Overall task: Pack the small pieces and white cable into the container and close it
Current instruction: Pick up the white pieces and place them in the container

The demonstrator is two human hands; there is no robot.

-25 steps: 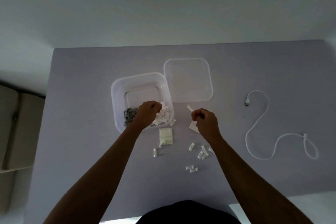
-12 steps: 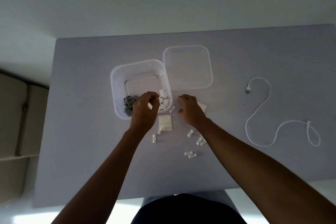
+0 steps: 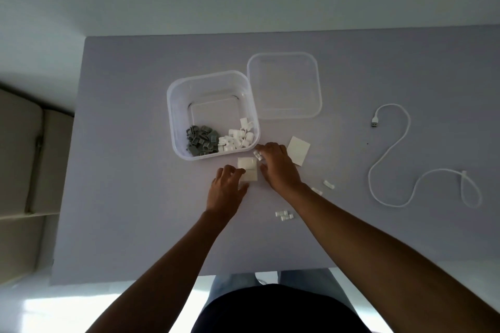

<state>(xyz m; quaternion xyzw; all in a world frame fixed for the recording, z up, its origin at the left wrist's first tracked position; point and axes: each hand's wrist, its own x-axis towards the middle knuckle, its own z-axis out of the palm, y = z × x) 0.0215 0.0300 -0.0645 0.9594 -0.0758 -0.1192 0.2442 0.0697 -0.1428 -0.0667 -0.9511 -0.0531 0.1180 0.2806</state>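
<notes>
The clear square container (image 3: 173, 105) holds a heap of grey clips (image 3: 201, 140) and a heap of white clips (image 3: 236, 138). Its clear lid (image 3: 284, 84) lies flat just to the right. My left hand (image 3: 227, 189) grips the left edge of a white square sheet (image 3: 249, 166) in front of the container. My right hand (image 3: 278, 167) has its fingers curled down on a small white piece (image 3: 257, 154) beside the container's front right corner. A few white pieces (image 3: 284, 215) lie loose on the table. The white cable (image 3: 392, 154) lies in loose curves at the right.
A second white sheet (image 3: 299, 149) lies partly under my right hand. More small pieces (image 3: 328, 184) lie beside my right forearm. The grey table (image 3: 121, 170) ends close to my body. A beige cushioned seat (image 3: 24, 159) stands off the table's left edge.
My left hand has come out of the container and down onto the white sheet. My right hand has stayed by the container's front right corner, closing on the small piece.
</notes>
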